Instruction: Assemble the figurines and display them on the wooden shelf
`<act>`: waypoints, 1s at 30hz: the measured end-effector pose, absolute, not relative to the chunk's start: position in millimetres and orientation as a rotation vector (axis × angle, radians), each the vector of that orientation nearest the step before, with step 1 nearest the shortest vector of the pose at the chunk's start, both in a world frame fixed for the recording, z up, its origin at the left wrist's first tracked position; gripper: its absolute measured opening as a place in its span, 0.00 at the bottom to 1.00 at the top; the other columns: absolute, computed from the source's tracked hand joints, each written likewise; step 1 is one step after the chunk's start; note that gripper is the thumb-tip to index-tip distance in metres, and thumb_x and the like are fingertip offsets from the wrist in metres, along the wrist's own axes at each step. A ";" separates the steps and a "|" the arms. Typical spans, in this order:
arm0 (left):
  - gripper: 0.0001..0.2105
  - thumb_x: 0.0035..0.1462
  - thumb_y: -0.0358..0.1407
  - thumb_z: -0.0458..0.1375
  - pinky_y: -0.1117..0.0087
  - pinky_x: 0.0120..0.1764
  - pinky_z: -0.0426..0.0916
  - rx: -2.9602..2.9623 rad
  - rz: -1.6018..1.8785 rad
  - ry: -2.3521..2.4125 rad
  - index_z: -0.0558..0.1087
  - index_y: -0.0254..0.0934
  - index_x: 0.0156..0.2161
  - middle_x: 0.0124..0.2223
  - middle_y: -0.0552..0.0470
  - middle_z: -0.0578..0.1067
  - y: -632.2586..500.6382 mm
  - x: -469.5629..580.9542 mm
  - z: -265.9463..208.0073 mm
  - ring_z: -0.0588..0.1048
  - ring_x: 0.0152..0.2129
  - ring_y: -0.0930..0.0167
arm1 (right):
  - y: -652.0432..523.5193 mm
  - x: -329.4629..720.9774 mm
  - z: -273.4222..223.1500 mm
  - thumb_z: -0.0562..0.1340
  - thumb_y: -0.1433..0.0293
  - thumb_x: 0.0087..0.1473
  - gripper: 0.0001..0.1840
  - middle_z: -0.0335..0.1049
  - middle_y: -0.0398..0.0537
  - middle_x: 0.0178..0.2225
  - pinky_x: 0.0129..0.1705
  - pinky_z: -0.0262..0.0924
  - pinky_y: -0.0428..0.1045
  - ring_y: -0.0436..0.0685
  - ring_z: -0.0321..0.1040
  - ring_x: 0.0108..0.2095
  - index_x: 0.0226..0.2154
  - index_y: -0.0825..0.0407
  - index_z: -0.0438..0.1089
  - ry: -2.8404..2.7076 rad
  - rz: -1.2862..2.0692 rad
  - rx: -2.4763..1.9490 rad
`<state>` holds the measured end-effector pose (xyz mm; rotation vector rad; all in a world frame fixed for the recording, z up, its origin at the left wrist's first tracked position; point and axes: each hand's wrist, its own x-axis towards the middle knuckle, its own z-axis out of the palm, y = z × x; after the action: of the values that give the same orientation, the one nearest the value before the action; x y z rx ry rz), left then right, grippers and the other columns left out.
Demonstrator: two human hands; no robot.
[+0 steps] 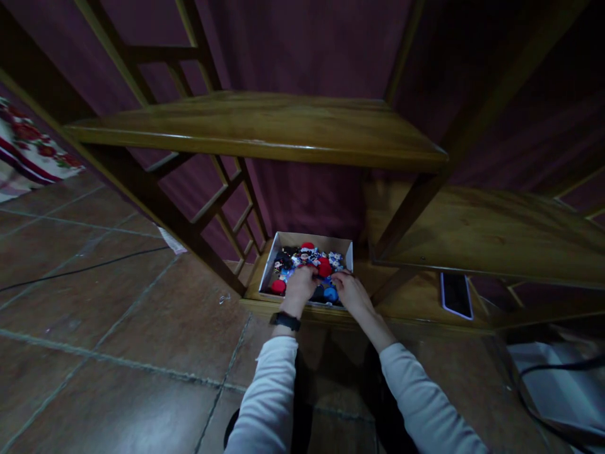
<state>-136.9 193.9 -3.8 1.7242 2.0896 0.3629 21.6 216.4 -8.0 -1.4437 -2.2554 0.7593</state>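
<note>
Over the near side of the box (289, 238), here come the fingers: the left hand (301, 284) has them half curled, the right hand (348, 290) bends its own down close by, and whether either pinches anything, I can't tell. Beneath and around them lie the trinkets (324, 267), red, blue, black and white, heaped inside low walls that likely stop them scattering. The box sits on the bottom shelf (420, 306), right before the person, presumably so both arms reach in evenly. A dark band (287, 321) rings the left wrist. Off right, the phone (456, 295) lies flat, seemingly parked clear of the arms.
</note>
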 end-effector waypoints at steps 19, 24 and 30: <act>0.07 0.46 0.31 0.60 0.65 0.39 0.69 0.962 1.150 1.694 0.73 0.33 0.34 0.31 0.48 0.76 188.2 -129.9 5.2 0.75 0.32 0.68 | 211.8 27.8 -13.6 0.60 0.64 0.47 0.15 0.72 0.42 0.34 0.38 0.64 0.49 0.52 0.69 0.35 0.41 0.47 0.69 -1.484 1.399 -1.222; 0.14 0.36 0.35 0.68 0.67 0.38 0.70 0.675 1.255 1.174 0.72 0.31 0.29 0.28 0.51 0.74 175.3 -115.9 11.3 0.74 0.26 0.74 | 203.9 17.1 -0.1 0.65 0.61 0.40 0.21 0.72 0.42 0.33 0.34 0.66 0.48 0.52 0.69 0.32 0.41 0.47 0.69 -1.194 1.687 -1.052; 0.13 0.44 0.36 0.63 0.65 0.37 0.71 0.665 1.225 1.243 0.71 0.33 0.36 0.31 0.51 0.75 178.7 -126.2 11.6 0.75 0.27 0.72 | 203.3 19.3 4.5 0.67 0.60 0.38 0.18 0.71 0.41 0.31 0.30 0.66 0.46 0.50 0.68 0.29 0.34 0.49 0.70 -1.045 1.675 -1.089</act>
<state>-126.2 178.7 11.6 0.6655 1.2433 1.2246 19.3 203.3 4.5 -1.0894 -1.0454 1.6747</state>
